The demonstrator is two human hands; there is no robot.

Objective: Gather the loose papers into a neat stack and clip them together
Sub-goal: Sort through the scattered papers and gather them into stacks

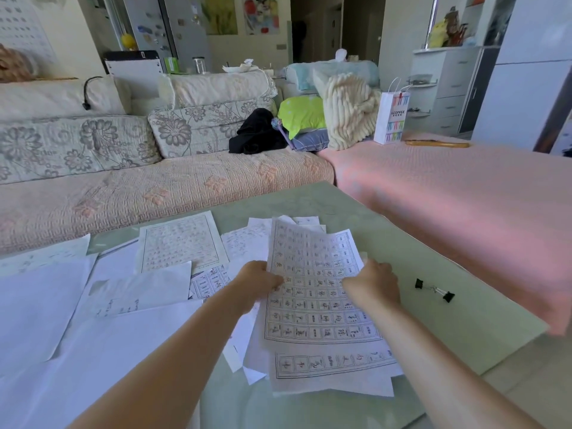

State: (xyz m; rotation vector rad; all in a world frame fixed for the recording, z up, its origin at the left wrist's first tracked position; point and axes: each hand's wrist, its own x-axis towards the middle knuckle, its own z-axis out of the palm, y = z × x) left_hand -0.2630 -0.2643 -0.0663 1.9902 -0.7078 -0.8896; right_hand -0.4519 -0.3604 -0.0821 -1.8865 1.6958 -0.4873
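Gathering is underway: both hands, left hand [258, 278] and right hand [376, 281], grip the gridded worksheet [312, 286]. Loose sheets [139, 292] left of them need collecting next; binder clips [435, 290] wait rightward.

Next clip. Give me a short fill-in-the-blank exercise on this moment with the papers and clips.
1. Both hands, the left hand and the right hand, hold a white gridded practice sheet by its ____ edges.
2. The two black binder clips lie on the pale green glass table, to the ____ of the right hand.
3. The number of clips already on the papers is ____.

Missing words: side; right; zero
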